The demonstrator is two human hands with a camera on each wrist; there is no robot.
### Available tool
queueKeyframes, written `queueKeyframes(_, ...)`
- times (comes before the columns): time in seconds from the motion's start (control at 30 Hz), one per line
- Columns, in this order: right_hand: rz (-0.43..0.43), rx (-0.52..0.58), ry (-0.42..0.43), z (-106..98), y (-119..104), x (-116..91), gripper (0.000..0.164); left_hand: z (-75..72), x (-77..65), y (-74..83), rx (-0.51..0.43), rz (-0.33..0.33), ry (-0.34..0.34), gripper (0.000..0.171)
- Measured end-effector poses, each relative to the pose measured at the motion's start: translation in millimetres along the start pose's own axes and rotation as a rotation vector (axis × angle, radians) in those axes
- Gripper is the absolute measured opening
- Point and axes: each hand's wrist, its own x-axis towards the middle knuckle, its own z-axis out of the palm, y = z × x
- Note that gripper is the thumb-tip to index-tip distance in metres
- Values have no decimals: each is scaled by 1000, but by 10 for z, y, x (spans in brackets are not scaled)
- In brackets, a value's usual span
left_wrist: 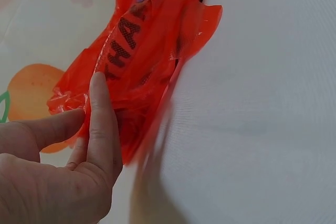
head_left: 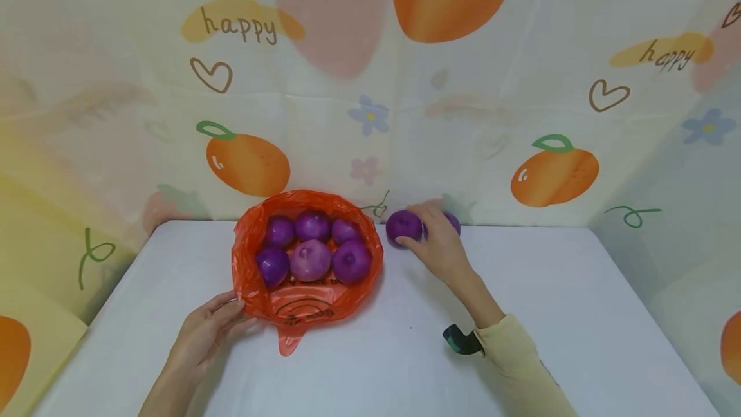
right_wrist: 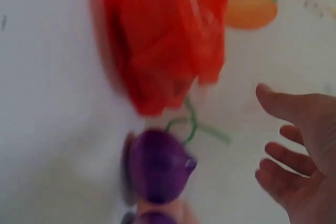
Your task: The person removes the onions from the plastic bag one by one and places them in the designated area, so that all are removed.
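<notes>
At the left, a red plastic bag (head_left: 341, 304) stands with its mouth spread wide, several purple onions (head_left: 311, 260) inside it. My left hand (head_left: 202, 333) pinches the near left edge of the bag between thumb and fingers; in the left wrist view the index finger lies along the bag's printed side. Two more onions sit on the table to the right of the bag: a nearer one (head_left: 403, 228) and another (head_left: 453, 221) partly hidden behind my right hand (head_left: 442, 246). In the right wrist view that hand's fingers are spread, apart from the pointed onion (right_wrist: 160, 166).
A white table (head_left: 556, 314) lies beneath everything. Right behind it hangs a cloth (head_left: 463, 101) printed with oranges, hearts and words. A dark green strap end (head_left: 461, 341) sticks out from the right sleeve over the table.
</notes>
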Motion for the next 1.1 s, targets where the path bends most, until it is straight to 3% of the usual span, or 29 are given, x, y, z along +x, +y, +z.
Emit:
queueKeyframes(0.17,-140,110,-97,103,-387,3,55,-20,36,16,7,6,-6,60)
queueKeyframes(0.3,-167,139,-202,249,-585,30,53,-34,65,41,-10,25,-21,61)
queueKeyframes(0.53,-180,-82,-396,650,-750,119,59,-80,111,62,-8,10,-16,61)
queueKeyframes(0.77,-167,-392,-422,904,-784,136,70,-92,158,42,-26,40,-29,54)
queueKeyframes(0.93,-59,-473,-467,953,-767,141,80,-94,189,33,-52,74,-44,36)
queueKeyframes(1.1,26,-500,-499,994,-698,155,87,-71,232,46,-31,55,-52,53)
